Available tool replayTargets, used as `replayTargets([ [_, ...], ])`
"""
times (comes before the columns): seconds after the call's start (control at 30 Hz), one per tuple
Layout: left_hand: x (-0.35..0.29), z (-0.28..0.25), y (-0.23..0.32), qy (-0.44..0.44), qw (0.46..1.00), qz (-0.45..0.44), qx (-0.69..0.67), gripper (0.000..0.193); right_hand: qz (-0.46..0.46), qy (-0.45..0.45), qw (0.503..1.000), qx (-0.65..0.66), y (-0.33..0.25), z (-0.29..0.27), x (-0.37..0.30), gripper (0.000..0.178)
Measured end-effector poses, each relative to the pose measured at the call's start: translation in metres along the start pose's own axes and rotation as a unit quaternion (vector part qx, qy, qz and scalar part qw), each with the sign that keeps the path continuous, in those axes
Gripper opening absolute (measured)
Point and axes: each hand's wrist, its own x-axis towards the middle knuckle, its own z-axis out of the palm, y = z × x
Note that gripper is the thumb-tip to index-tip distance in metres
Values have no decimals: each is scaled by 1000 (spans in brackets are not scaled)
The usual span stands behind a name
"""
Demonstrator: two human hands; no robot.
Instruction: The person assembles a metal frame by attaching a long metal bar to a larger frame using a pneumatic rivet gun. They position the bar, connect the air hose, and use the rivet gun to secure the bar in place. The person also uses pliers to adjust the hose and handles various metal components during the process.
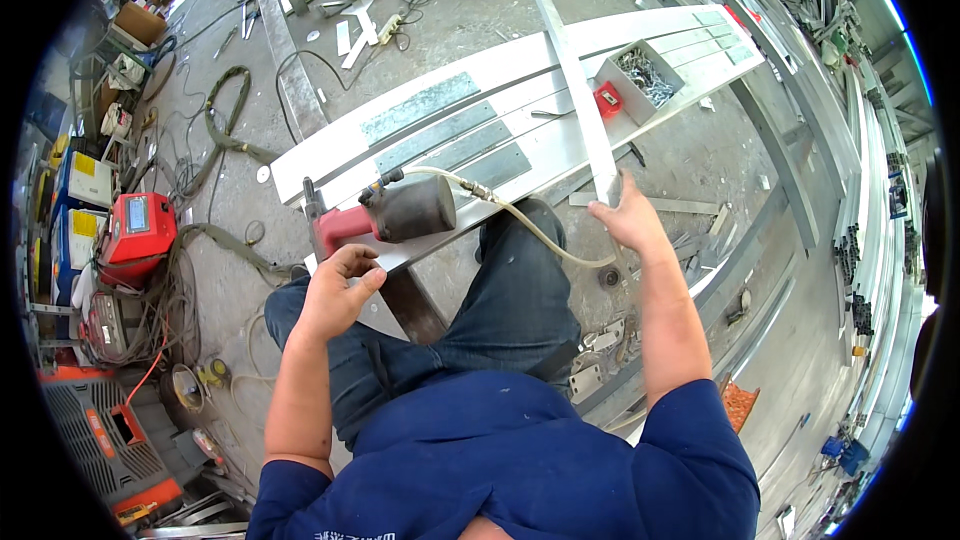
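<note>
Grey floor (460,30), scuffed, littered; bright strip (911,48), upper right

I see the long bar (572,80) as smooth metal with a soft sheen, and the white tabletop (510,67) looks smooth and painted. Its plates (420,107) read as mottled grey metal. On my feed the tool (410,210) is matt, scuffed plastic; the hose (546,242) translucent plastic; the screws (648,78) shiny metal; the trousers (510,290) worn denim; the floor (450,30) rough, dusty concrete.
</note>
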Motion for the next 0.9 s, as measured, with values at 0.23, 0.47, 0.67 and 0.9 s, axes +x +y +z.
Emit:
replayTargets([
  [0.23,1,0,1,5,1000,8,-7,29,36,-119,953,275,-8,-35,13,81],
  [0.47,-3,1,-11,20,1000,-5,8,29,75,-175,878,438,34,-93,17,56],
  [0.67,-10,5,-5,13,999,-32,18,31,61,-103,955,273,42,-94,10,57],
  [0.9,21,8,15,102,980,96,145,33,-324,112,873,-348,-46,-65,-9,55],
])
